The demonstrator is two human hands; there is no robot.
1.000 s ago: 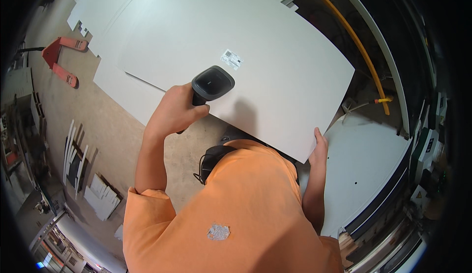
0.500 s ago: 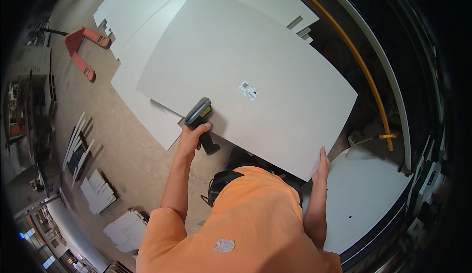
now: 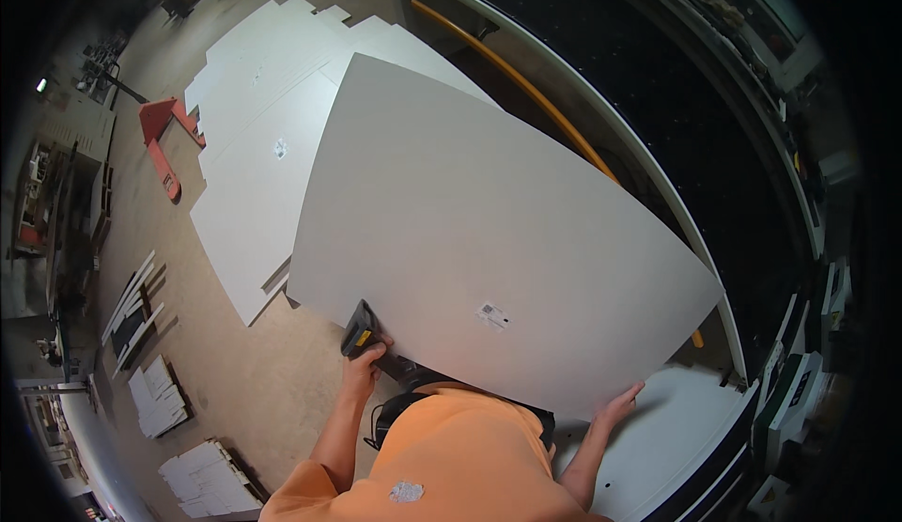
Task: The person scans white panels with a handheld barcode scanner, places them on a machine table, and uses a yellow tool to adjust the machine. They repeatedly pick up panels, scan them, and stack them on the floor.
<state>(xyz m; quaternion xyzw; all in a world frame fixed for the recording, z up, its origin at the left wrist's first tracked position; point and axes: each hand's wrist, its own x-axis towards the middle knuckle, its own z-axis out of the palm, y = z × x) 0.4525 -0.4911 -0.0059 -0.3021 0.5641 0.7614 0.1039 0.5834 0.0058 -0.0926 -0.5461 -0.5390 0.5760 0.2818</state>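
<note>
A large light-grey panel [image 3: 470,212] spreads out before me, its near edge close to my waist. It bears a small white printed label [image 3: 492,316] toward that edge. My left hand [image 3: 361,372] is closed around the handle of a dark barcode scanner [image 3: 357,334] with a yellow sticker, at the panel's near left edge. My right hand [image 3: 616,407] is at the near right edge, fingers reaching under the panel and gripping it. Beneath and beyond lie more pale panels [image 3: 244,184], one with its own label [image 3: 280,149].
A red pallet truck [image 3: 160,141] stands on the floor at the far left. White strips [image 3: 127,311] and stacked boards [image 3: 158,398] lie at left. A yellow hose [image 3: 517,76] runs along a machine frame on the right. A white surface [image 3: 648,447] sits near my right arm.
The grey panel has been raised toward me and tilted, its far edge uncovering a label on a panel beneath. My right hand has turned lower along the edge. The scanner is now at the panel's edge.
</note>
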